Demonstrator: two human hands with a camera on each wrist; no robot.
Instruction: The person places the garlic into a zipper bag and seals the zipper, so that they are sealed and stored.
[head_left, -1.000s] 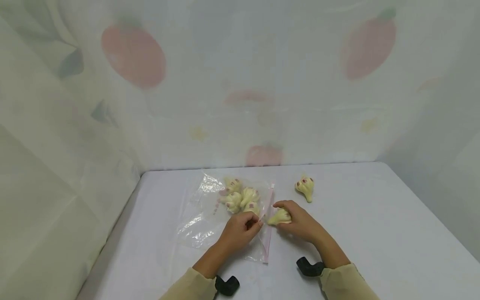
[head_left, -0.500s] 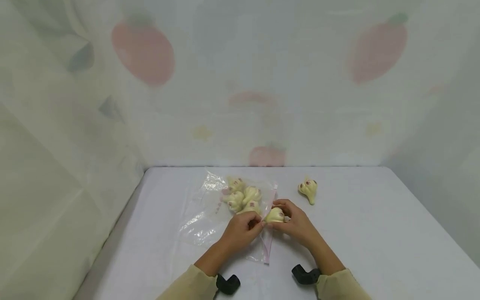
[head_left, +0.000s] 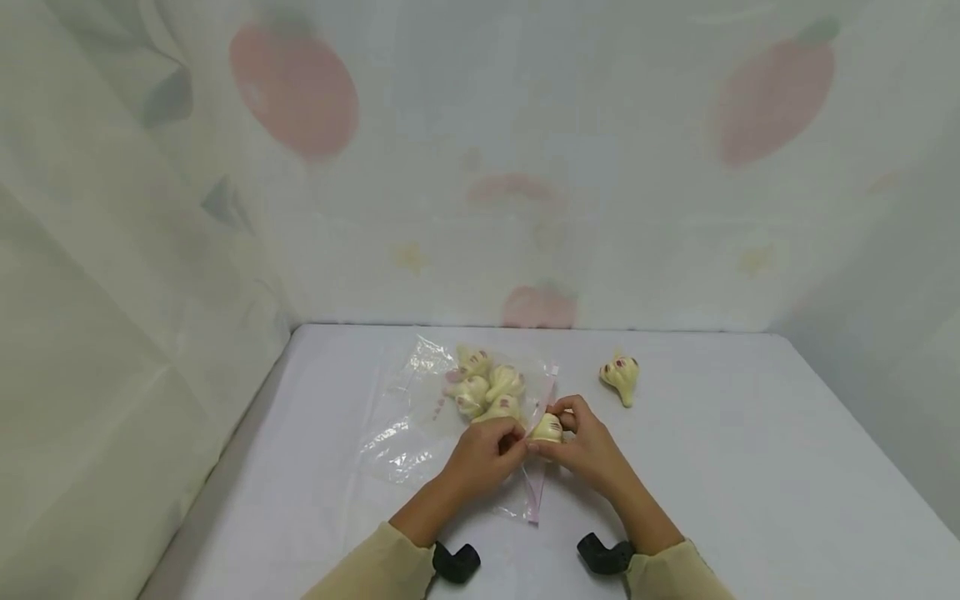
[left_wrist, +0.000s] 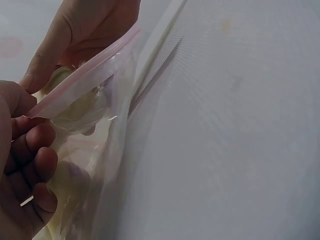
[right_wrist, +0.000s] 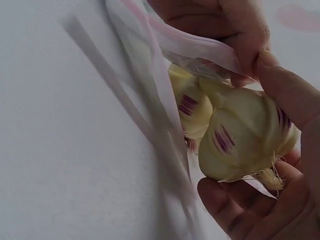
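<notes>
A clear zip bag [head_left: 408, 433] with a pink seal strip lies on the table, several pale garlic bulbs [head_left: 471, 395] inside it. My left hand [head_left: 480, 458] pinches the bag's edge at the mouth; in the left wrist view the pink strip [left_wrist: 90, 65] rises from thumb and forefinger. My right hand [head_left: 588, 446] grips another garlic bulb [right_wrist: 245, 132] between thumb and fingers. In the right wrist view this bulb sits at the parted mouth, its stem end toward the bag and its rootlets toward my palm. Another bulb shows just behind it, inside the bag.
One more garlic bulb [head_left: 620, 377] lies on the white table [head_left: 750, 467], right of the bag and beyond my right hand. Black wrist mounts [head_left: 456, 564] stick out by both sleeves. A fruit-printed cloth [head_left: 420, 150] hangs behind the table.
My right hand has moved left with its garlic bulb, from just right of the bag to its mouth. My left hand has kept its pinch on the edge. The head view has shifted slightly.
</notes>
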